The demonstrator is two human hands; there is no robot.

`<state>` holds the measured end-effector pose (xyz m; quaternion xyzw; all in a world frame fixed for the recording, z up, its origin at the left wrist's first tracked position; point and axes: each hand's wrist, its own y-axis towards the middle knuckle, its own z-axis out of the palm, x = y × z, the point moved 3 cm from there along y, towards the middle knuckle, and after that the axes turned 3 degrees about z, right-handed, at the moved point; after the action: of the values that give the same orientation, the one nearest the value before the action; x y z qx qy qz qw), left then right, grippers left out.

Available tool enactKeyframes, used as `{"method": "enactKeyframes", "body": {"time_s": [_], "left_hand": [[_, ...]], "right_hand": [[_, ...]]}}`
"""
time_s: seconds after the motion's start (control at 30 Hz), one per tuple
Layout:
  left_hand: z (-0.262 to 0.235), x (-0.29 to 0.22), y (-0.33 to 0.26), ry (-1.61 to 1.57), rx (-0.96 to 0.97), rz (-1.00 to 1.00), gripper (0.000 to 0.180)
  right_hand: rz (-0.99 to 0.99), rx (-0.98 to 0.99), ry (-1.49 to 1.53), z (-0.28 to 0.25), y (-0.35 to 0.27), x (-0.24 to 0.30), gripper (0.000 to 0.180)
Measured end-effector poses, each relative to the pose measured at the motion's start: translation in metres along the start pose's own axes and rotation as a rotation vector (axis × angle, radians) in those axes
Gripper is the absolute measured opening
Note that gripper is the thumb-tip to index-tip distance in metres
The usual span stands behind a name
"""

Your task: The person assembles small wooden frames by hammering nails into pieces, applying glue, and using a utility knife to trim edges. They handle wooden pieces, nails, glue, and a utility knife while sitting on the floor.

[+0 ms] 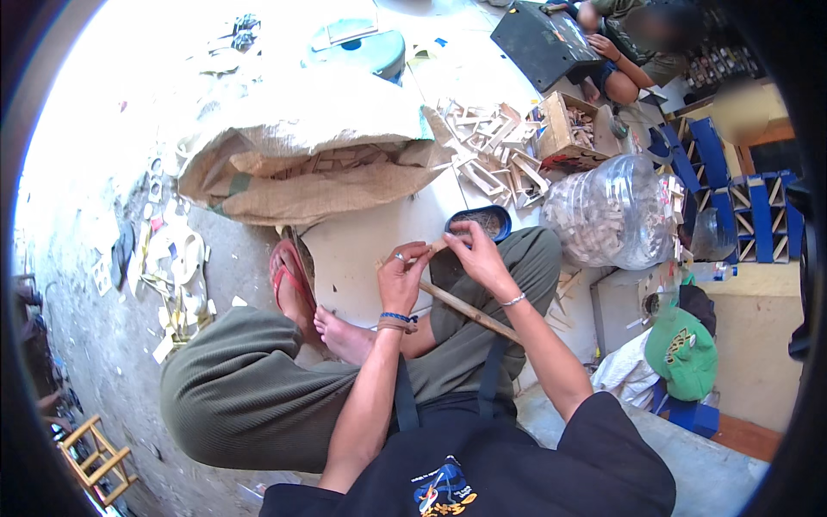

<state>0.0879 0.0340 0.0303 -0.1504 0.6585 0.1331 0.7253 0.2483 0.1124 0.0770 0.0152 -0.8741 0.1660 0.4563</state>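
Observation:
My left hand (403, 277) is closed in a pinch on a small light wooden piece (439, 245) above my lap. The fingers of my right hand (479, 257) are closed on the other end of that piece; its exact shape is hard to make out. A long wooden stick (472, 314) slants across my thigh under both hands; one end passes behind my left hand, and what is there is hidden. Just beyond my right hand sits a dark blue oval tub (506, 226) with small greyish contents too fine to name.
Ahead lies an open woven sack (327, 200) of wooden pieces, beside a heap of wooden frames (491, 146). A wooden box (562, 138) and a big clear plastic bottle (603, 211) hold more pieces. At right is a green cap (680, 353). Another person works by a black box (544, 43).

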Motion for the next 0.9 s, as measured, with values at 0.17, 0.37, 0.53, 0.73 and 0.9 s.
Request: {"method": "enactKeyframes", "body": {"time_s": [0.17, 0.37, 0.53, 0.73, 0.9], "left_hand": [[-0.003, 0.001, 0.002, -0.029, 0.012, 0.022, 0.010], [-0.005, 0.003, 0.005, 0.032, 0.040, -0.033, 0.009], [-0.008, -0.002, 0.006, 0.115, 0.049, -0.006, 0.010], [-0.004, -0.003, 0.004, 0.140, 0.045, -0.002, 0.011], [-0.004, 0.001, 0.005, 0.098, 0.025, -0.031, 0.011]], "right_hand": [[0.013, 0.286, -0.518, -0.022, -0.036, 0.003, 0.047], [-0.316, 0.318, -0.807, 0.010, -0.092, 0.001, 0.031], [-0.566, 0.277, -0.753, -0.058, -0.099, -0.007, 0.020], [-0.503, 0.179, -0.531, -0.098, -0.109, 0.005, 0.034], [-0.567, 0.072, -0.572, -0.066, -0.099, 0.016, 0.068]]}}
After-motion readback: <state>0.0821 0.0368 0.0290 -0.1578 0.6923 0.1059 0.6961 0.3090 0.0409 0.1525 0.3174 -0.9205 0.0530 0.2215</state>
